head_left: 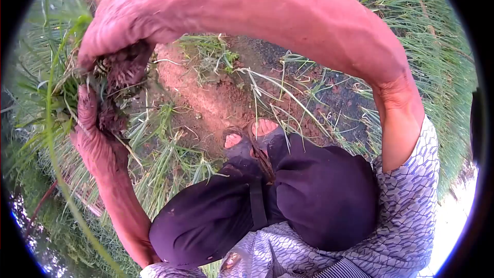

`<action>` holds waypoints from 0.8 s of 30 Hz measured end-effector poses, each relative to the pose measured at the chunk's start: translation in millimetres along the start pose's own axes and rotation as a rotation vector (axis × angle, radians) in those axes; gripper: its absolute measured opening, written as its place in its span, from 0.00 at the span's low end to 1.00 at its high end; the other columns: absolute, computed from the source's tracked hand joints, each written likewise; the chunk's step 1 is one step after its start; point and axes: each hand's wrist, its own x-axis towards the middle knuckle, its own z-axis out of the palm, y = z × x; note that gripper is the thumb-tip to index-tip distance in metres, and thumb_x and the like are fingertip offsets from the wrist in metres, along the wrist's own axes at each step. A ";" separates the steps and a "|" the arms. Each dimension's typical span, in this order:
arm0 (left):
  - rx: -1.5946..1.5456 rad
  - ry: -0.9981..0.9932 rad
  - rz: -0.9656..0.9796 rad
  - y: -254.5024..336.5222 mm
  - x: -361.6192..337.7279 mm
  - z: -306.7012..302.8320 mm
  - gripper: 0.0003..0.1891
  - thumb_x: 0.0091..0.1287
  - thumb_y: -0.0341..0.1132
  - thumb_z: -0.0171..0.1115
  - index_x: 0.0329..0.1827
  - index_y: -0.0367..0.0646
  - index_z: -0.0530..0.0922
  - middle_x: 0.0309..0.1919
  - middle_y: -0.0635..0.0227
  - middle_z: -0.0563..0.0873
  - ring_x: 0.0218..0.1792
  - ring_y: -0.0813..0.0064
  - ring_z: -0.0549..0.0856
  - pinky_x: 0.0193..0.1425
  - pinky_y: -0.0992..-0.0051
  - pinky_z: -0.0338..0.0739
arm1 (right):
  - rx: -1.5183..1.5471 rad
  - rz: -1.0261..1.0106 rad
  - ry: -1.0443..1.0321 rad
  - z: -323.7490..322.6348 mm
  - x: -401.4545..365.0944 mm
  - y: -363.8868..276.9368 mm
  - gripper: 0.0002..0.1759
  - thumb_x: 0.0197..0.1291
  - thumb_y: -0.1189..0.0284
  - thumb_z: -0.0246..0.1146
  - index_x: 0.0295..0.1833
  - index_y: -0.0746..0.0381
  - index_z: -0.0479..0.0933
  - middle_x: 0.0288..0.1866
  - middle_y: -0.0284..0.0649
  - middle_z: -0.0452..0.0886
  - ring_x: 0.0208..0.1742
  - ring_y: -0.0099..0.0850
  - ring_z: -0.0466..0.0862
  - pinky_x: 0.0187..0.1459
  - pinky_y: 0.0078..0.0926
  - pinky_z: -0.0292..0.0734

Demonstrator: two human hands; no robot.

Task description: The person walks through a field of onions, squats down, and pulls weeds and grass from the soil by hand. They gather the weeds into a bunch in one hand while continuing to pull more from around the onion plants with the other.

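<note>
A clump of grassy weeds (pixel 59 80) with dark, muddy roots (pixel 126 67) is held between my two hands at the left of the head view. My right hand (pixel 121 25) reaches across from the right and curls over the top of the clump, its fingers partly hidden behind the roots. From below, my left hand (pixel 95 136) grips the same clump, thumb raised along the stems. Soil clings to both hands. Long green blades stick out to the left of them.
Reddish bare soil (pixel 193 92) lies ahead of my sandalled feet (pixel 249 131), with loose uprooted stems (pixel 272 85) scattered over it. Dense rows of thin green onion-like leaves (pixel 427 36) grow on the right. My bent knees (pixel 324 195) fill the lower middle.
</note>
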 end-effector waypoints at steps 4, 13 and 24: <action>0.088 -0.020 0.165 -7.1 6.2 -9.1 0.18 0.67 0.38 0.62 0.55 0.37 0.78 0.45 0.66 0.85 0.43 0.76 0.83 0.57 0.75 0.71 | -0.050 -0.015 -0.023 6.7 -29.0 -7.1 0.09 0.55 0.66 0.68 0.32 0.61 0.82 0.27 0.31 0.81 0.19 0.17 0.75 0.18 0.18 0.70; 0.063 0.150 0.322 10.6 0.6 -1.9 0.14 0.67 0.36 0.59 0.49 0.36 0.80 0.35 0.65 0.85 0.28 0.77 0.81 0.45 0.75 0.76 | -0.238 -0.016 0.030 -11.5 -116.2 -36.7 0.08 0.56 0.67 0.67 0.32 0.61 0.82 0.27 0.32 0.81 0.20 0.17 0.75 0.18 0.17 0.70; -0.151 0.152 0.406 20.8 17.3 -83.8 0.16 0.67 0.38 0.54 0.49 0.35 0.80 0.38 0.59 0.87 0.31 0.71 0.87 0.30 0.72 0.84 | -0.403 0.347 0.173 -33.8 -219.8 -45.0 0.09 0.60 0.69 0.63 0.32 0.63 0.82 0.25 0.33 0.81 0.21 0.15 0.76 0.17 0.14 0.69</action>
